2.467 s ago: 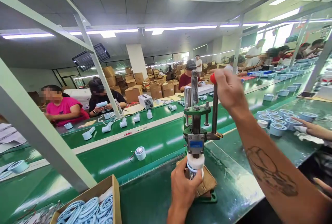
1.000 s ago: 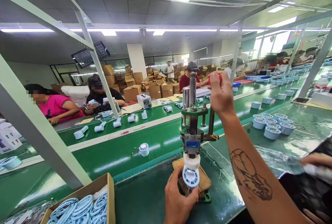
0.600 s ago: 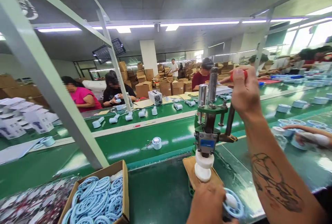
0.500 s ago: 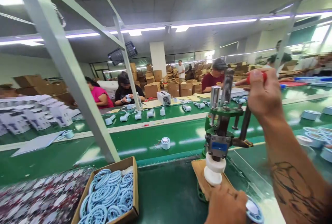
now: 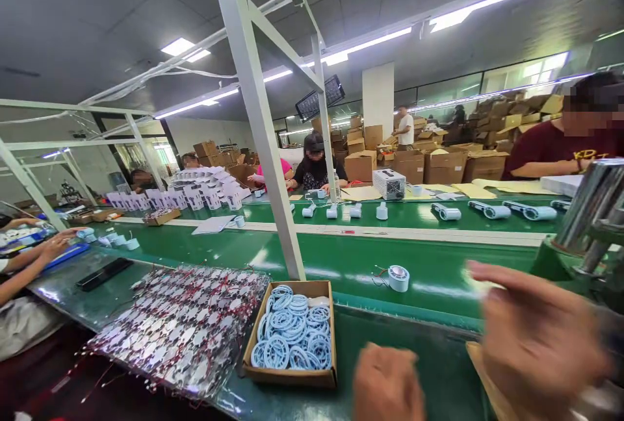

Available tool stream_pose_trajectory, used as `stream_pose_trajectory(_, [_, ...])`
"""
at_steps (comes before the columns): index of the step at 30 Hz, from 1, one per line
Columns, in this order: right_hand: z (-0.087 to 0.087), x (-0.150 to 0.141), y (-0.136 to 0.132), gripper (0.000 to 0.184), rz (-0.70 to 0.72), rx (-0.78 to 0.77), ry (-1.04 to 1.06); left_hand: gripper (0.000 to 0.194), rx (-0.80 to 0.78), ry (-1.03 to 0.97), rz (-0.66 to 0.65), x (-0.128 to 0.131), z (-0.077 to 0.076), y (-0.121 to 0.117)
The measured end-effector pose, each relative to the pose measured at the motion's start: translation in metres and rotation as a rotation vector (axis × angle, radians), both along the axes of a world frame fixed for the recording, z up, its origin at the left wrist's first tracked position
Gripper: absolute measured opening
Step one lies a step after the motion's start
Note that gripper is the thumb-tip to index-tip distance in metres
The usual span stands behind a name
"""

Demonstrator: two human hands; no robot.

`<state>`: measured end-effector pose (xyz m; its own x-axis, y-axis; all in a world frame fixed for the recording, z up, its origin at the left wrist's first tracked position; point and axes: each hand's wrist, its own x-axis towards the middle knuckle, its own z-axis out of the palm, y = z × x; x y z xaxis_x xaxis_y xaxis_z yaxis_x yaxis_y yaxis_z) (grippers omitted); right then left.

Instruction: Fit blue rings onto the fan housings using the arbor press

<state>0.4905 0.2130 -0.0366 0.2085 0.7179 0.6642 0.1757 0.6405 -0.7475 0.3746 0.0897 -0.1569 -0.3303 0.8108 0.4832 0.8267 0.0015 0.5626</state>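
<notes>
My left hand [image 5: 387,382] is low in the head view, just right of a cardboard box [image 5: 292,379] full of light-blue plastic rings [image 5: 277,351]. Its fingers are curled in; what they hold, if anything, is hidden. Blurred by motion, my right hand [image 5: 541,330] is raised off the bench with the index finger stretched out to the left, and nothing shows in it. Behind it, cut off by the right edge, is the hand press [image 5: 587,213]. Part of a brown board [image 5: 480,369] shows beneath this hand.
A round light-blue housing [image 5: 398,279] with thin wires sits on the green belt. Many wired circuit boards [image 5: 195,323] cover the bench at left. A white frame post [image 5: 266,115] rises behind the box. Co-workers sit across the line; another person's hands [image 5: 53,245] are far left.
My view has swung left, moving the press to the right edge. My right hand has let go of the press's red-knobbed lever. My left hand has moved away from the press base toward the ring box.
</notes>
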Motion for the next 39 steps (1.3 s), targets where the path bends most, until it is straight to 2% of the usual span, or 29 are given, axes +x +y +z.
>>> stream_pose_trajectory(1, [-0.016,-0.015,0.006,0.036,0.058,-0.053,-0.057,0.04,-0.025,0.033,0.081,-0.033,0.015,-0.012])
stream_pose_trajectory(3, [-0.049,-0.046,0.028,0.052,0.163,-0.169,-0.181,0.046,-0.235,0.1,0.241,-0.092,0.04,-0.028])
stream_pose_trajectory(5, [-0.084,-0.071,0.055,0.063,0.156,-0.237,-0.233,0.047,-0.317,0.123,0.271,-0.134,0.052,-0.033])
stream_pose_trajectory(8, [-0.126,-0.094,0.091,0.067,0.097,-0.317,-0.25,0.039,-0.376,0.138,0.228,-0.166,0.047,-0.028])
stream_pose_trajectory(11, [-0.147,-0.099,0.115,0.062,0.093,-0.377,-0.254,0.029,-0.366,0.142,0.204,-0.174,0.038,-0.017])
stream_pose_trajectory(15, [-0.146,-0.096,0.127,0.06,0.134,-0.42,-0.281,0.019,-0.288,0.101,0.179,-0.177,0.037,-0.01])
stream_pose_trajectory(16, [-0.144,-0.096,0.125,0.062,0.151,-0.428,-0.29,0.021,-0.257,0.073,0.179,-0.177,0.037,-0.01])
stream_pose_trajectory(18, [-0.141,-0.093,0.11,0.065,0.217,-0.434,-0.309,0.038,-0.194,0.007,0.22,-0.176,0.037,-0.014])
stream_pose_trajectory(21, [-0.141,-0.08,0.067,0.067,0.389,-0.423,-0.345,0.055,-0.089,-0.222,0.257,-0.164,0.035,-0.023])
stream_pose_trajectory(23, [-0.14,-0.064,0.03,0.07,0.548,-0.443,-0.377,0.058,-0.016,-0.454,0.174,-0.147,0.038,-0.029])
stream_pose_trajectory(25, [-0.134,-0.043,-0.007,0.074,0.708,-0.499,-0.407,0.06,0.0,-0.626,0.037,-0.127,0.045,-0.032])
stream_pose_trajectory(27, [-0.125,-0.022,-0.037,0.078,0.831,-0.568,-0.42,0.057,-0.079,-0.642,-0.086,-0.105,0.053,-0.031])
stream_pose_trajectory(30, [-0.114,0.003,-0.067,0.084,0.889,-0.649,-0.4,0.048,-0.266,-0.506,-0.212,-0.075,0.056,-0.024])
stream_pose_trajectory(32, [-0.114,0.013,-0.076,0.086,0.872,-0.683,-0.38,0.04,-0.319,-0.361,-0.233,-0.061,0.047,-0.017])
stream_pose_trajectory(34, [-0.119,0.018,-0.081,0.085,0.837,-0.699,-0.369,0.037,-0.303,-0.261,-0.209,-0.052,0.029,-0.013])
stream_pose_trajectory(37, [-0.127,0.018,-0.083,0.078,0.796,-0.693,-0.368,0.044,-0.27,-0.209,-0.132,-0.048,0.0,-0.011])
stream_pose_trajectory(39, [-0.13,0.016,-0.083,0.075,0.774,-0.68,-0.385,0.048,-0.253,-0.167,-0.114,-0.048,-0.012,-0.014])
